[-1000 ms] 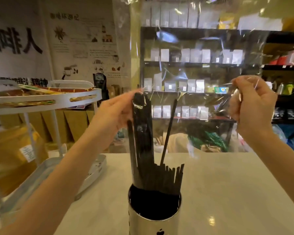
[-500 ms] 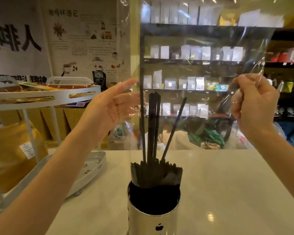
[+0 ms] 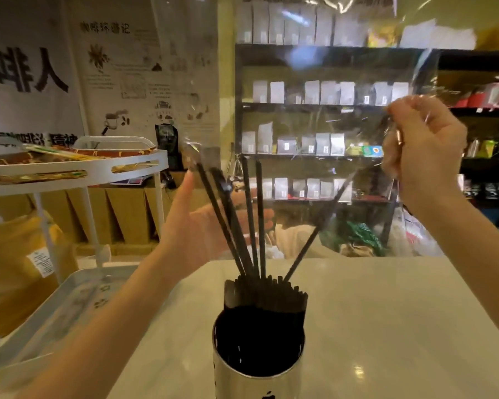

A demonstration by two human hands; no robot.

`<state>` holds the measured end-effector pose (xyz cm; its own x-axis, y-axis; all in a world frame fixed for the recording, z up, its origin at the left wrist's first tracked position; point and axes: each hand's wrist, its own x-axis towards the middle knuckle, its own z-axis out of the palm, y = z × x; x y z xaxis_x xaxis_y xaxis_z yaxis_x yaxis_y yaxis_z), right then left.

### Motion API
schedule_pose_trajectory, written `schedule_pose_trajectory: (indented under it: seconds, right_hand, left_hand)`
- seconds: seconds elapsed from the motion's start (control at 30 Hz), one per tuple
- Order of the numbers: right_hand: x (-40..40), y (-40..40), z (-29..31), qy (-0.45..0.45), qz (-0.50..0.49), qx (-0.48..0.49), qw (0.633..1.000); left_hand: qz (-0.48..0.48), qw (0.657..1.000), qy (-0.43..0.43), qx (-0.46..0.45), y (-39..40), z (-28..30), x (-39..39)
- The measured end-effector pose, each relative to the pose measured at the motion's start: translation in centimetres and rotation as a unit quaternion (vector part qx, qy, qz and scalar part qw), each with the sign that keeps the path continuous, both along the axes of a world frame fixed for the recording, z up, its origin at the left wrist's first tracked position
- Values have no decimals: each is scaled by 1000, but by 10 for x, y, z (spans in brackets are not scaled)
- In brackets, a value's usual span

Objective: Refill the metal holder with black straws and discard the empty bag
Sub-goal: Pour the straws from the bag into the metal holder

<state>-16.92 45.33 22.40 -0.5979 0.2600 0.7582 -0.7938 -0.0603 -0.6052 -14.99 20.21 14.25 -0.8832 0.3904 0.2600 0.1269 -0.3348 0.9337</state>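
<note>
A round metal holder (image 3: 257, 383) stands on the white counter, packed with black straws (image 3: 264, 295). Several longer straws (image 3: 244, 220) stick up out of it, leaning left and right, still inside the hanging clear plastic bag (image 3: 323, 116). My right hand (image 3: 424, 156) pinches the bag's right edge high above the counter. Just behind the leaning straws, my left hand (image 3: 196, 228) is spread open, palm toward them, fingers straight.
A white tiered cart (image 3: 78, 171) with packets on its top tray stands at the left, its lower tray (image 3: 55, 306) beside the counter. A yellow bag (image 3: 15, 272) sits under it. Dark shelves (image 3: 323, 105) of pouches fill the background.
My left hand let go of the straw bundle and opened, then dropped lower. Most straws slid down into the holder. The remaining tall straws fanned out as the bag rose.
</note>
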Motion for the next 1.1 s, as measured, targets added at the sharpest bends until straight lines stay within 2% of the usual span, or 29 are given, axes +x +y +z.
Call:
schedule_pose_trajectory:
  seconds: [0.17,0.3,0.43,0.6,0.7,1.03,1.1]
  right_hand:
    - [1,-5,-2,-11,-8,-10,1000]
    - [-4,-6,-4,-34,-11,-17,999]
    - [-10,-6,0,-67,3,-67,995]
    - [-18,-9,12,-61,-5,-69,996]
    - [-19,-11,18,-58,-5,-76,995]
    - [-23,-11,26,-56,-4,-120,991]
    - [-24,-13,27,-61,-14,-101,993]
  left_hand:
    - [-110,988,-89,55,6,-31,-12]
    - [-187,979,-62,45,5,-46,-13]
    - [-199,979,-29,22,7,-54,-11]
    - [-178,984,-21,-25,9,-56,-11]
    - [-197,980,-22,-33,10,-57,-12]
    - [-254,962,-98,-13,16,-46,-15]
    - [-256,960,-109,-10,20,-41,-17]
